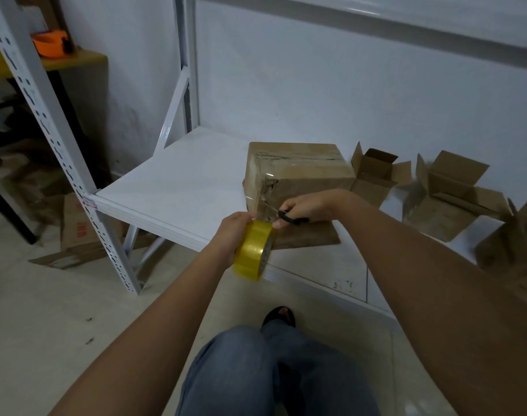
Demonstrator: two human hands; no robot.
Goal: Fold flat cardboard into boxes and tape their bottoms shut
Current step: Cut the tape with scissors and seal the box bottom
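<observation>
Partly hidden scissors [289,218] behind tape roll [254,250]

Brown cardboard box [298,172] sits closed-side up on white shelf, clear tape across its seam & down the near face. Yellow tape roll [254,250] held on edge just in front; strip of tape runs from roll to box.

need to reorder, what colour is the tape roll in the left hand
Yellow, see-through tape roll, gripped by the left hand; head view.

White shelf [178,187] bears closed box [298,172], open boxes [448,190].
</observation>
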